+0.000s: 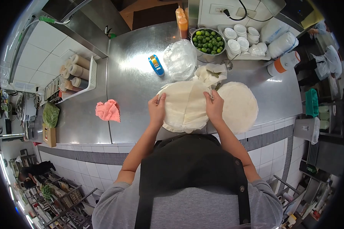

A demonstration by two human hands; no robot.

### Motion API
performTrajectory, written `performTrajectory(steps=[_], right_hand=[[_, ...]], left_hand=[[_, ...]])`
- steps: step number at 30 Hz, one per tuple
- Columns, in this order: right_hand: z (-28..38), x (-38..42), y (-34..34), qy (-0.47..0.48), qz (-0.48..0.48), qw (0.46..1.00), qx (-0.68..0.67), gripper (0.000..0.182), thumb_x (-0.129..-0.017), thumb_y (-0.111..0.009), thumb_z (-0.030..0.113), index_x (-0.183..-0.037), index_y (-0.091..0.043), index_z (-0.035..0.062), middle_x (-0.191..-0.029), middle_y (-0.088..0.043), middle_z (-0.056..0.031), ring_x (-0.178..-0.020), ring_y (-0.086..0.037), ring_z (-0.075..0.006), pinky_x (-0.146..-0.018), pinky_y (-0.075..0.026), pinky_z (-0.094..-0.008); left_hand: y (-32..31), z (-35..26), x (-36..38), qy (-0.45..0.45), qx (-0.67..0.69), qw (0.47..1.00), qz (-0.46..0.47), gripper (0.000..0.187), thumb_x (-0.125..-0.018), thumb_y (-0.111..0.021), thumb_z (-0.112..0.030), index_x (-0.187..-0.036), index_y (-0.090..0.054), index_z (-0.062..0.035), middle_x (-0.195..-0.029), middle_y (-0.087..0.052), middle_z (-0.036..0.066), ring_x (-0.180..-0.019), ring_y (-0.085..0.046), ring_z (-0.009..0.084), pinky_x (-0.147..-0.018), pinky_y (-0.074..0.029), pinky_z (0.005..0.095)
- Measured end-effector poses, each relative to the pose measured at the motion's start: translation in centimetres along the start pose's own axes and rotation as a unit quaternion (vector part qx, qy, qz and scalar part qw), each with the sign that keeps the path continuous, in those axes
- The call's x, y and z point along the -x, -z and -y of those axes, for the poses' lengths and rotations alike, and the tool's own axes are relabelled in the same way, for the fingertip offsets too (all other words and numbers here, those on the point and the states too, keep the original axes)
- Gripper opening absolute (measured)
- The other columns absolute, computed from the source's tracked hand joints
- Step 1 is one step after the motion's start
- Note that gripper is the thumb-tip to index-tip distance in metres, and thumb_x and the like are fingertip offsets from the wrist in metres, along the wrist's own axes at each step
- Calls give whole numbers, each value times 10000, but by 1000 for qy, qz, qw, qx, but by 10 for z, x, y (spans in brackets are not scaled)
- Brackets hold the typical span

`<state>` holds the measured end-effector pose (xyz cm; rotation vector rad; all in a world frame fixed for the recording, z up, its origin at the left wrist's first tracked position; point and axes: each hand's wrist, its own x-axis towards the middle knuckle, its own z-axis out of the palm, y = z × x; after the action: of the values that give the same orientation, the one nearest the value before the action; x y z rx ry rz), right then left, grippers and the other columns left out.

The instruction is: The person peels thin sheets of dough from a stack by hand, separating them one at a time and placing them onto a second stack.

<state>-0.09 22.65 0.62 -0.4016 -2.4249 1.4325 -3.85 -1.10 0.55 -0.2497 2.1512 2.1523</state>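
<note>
Both hands hold a thin, pale round sheet [183, 101] by its sides, over a stack of similar sheets near the counter's front edge. My left hand [156, 109] pinches the left rim between thumb and fingers. At the right rim, my right hand [215, 106] has its fingers closed on the sheet. A second stack of pale rounds [239, 108] lies just right of my right hand. Behind the held sheet is a crumpled pale wrapper [210, 75] with something green in it. A clear plastic bag [180, 60] and a blue tape dispenser [156, 65] lie farther back.
A pot of limes [208, 42], sauce bottles [183, 26] and a tray of white cups [242, 42] stand at the back. An orange-and-white bottle [283, 63] lies right. Left are a pink cloth [107, 110] and a bottle basket [91, 78]. Other people are at both far sides.
</note>
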Motion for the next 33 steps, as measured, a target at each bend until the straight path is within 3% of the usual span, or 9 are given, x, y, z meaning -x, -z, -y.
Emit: performTrajectory(steps=[3, 5, 8, 15, 19, 20, 23, 26, 33], right_hand=[[11, 9, 15, -9, -44, 998, -41, 190, -951, -668, 147, -921, -602, -29, -721, -646, -184, -605, -618, -253, -594, -479, -350], [8, 11, 28, -26, -51, 997, -46, 171, -957, -665, 137, -924, -604, -20, -691, -619, -149, -591, -567, -160, -585, -466, -319], [-1, 13, 42, -32, -83, 996, -25, 163, -962, -664, 131, -931, -606, -19, -675, -588, -131, -591, -499, -110, -575, -454, -297], [-9, 14, 77, -80, -91, 992, 34, 158, -966, -659, 111, -932, -604, -33, -666, -589, -95, -598, -465, -93, -559, -431, -279], [-20, 18, 89, -32, -118, 992, -14, 78, -964, -615, 41, -948, -609, -35, -714, -611, -86, -664, -531, -101, -631, -464, -266], [-25, 18, 91, 1, -132, 991, -29, 56, -965, -594, 17, -956, -611, -36, -733, -617, -87, -693, -554, -103, -655, -472, -262], [-26, 19, 110, -22, -107, 994, 2, 65, -964, -557, -13, -968, -617, -38, -786, -634, -85, -764, -583, -102, -701, -479, -261], [-22, 19, 125, -21, -93, 995, -3, 75, -968, -557, -6, -972, -626, -38, -822, -650, -72, -781, -577, -96, -725, -480, -255], [-1, 6, 164, -51, -95, 994, -17, 87, -980, -572, 16, -954, -637, -35, -831, -641, -41, -783, -562, -80, -731, -470, -235]], left_hand=[[2, 4, 4, -8, 44, 999, -29, 257, -1022, -598, -185, -1017, -702, 50, -879, -705, 35, -734, -593, 62, -651, -485, 239], [6, 5, 3, 1, 67, 997, -39, 249, -1028, -585, -180, -1012, -694, 44, -882, -698, 31, -738, -589, 61, -650, -485, 244], [15, 8, -1, -24, 64, 996, -58, 234, -1037, -559, -165, -1001, -678, 34, -892, -691, 35, -741, -588, 73, -652, -486, 257], [35, 38, -12, 70, 108, 988, -88, 234, -1039, -549, -157, -1003, -665, 43, -903, -690, 56, -763, -602, 103, -688, -498, 280], [39, 75, -8, 104, 96, 987, -81, 247, -1034, -560, -171, -1026, -666, 52, -927, -696, 68, -768, -609, 114, -698, -506, 296], [39, 83, -6, 103, 96, 987, -83, 247, -1034, -560, -171, -1026, -666, 52, -927, -696, 68, -768, -609, 114, -698, -506, 296], [35, 95, -1, 100, 108, 984, -97, 260, -1031, -564, -176, -1025, -669, 61, -912, -696, 67, -770, -599, 106, -697, -497, 289], [38, 102, 2, 94, 34, 990, -99, 277, -1028, -566, -190, -999, -672, 63, -881, -688, 55, -769, -576, 93, -694, -482, 282], [37, 117, 0, 32, -72, 990, -121, 320, -1014, -578, -231, -850, -611, 41, -712, -556, 31, -687, -437, 102, -619, -401, 315]])
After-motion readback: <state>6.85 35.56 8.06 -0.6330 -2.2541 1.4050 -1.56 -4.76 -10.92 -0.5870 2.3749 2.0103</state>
